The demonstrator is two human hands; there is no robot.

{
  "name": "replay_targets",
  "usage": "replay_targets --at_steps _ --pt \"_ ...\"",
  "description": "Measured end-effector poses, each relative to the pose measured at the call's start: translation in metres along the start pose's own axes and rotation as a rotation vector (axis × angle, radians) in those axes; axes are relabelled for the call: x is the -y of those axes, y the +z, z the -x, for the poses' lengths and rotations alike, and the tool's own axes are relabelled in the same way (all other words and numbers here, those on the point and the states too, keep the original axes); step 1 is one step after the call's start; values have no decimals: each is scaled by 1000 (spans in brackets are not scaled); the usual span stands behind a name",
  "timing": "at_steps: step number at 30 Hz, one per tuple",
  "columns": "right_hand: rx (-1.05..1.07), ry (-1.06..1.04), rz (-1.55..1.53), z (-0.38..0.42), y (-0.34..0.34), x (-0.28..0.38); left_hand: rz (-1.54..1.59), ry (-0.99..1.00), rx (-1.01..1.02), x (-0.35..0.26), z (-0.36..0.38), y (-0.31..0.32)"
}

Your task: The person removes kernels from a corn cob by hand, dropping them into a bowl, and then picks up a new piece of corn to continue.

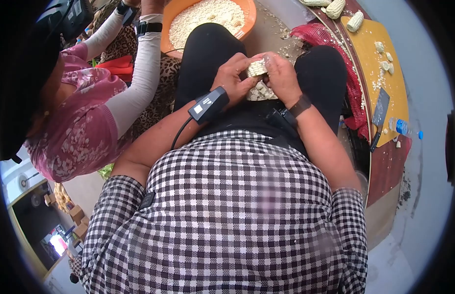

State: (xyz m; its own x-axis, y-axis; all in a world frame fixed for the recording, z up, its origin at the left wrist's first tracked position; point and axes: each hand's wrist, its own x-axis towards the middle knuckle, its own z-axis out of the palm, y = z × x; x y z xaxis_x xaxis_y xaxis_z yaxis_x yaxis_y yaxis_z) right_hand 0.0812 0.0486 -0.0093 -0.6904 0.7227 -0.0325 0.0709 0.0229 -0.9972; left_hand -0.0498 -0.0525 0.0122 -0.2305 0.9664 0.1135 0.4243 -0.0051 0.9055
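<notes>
A short piece of pale corn cob (257,68) is held between my two hands above my lap. My left hand (232,76) grips its left side with bent fingers. On the other side, my right hand (282,78) presses its fingers and thumb on the same piece. Just below the hands, several pale broken cob chunks (260,91) lie in my lap. An orange basin (250,17) full of loose pale kernels (205,22) stands in front of my knees.
At the right, a yellow board (398,88) carries a cleaver (381,108), cob pieces and a water bottle (403,128). Red mesh (357,105) hangs beside my right knee. A co-worker in a pink flowered top (80,132) sits close at the left, arms reaching towards the basin.
</notes>
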Motion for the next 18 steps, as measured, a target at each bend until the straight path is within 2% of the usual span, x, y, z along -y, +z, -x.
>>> replay_targets --at_steps 3,6,9,12,15,18 --pt "-11 19 -65 -2 -3 1 57 29 -9 -1 0 -1" --pt "70 126 -305 0 -4 0 79 27 -8 4 2 -1" --pt "63 212 -440 0 -2 3 64 37 -15 7 5 0" --pt "119 220 -419 2 -2 2 29 24 -8 7 7 1" --pt "106 143 -195 4 3 0 14 1 1 5 9 1" --pt "112 136 -258 6 3 -2 22 10 -7 9 10 3"
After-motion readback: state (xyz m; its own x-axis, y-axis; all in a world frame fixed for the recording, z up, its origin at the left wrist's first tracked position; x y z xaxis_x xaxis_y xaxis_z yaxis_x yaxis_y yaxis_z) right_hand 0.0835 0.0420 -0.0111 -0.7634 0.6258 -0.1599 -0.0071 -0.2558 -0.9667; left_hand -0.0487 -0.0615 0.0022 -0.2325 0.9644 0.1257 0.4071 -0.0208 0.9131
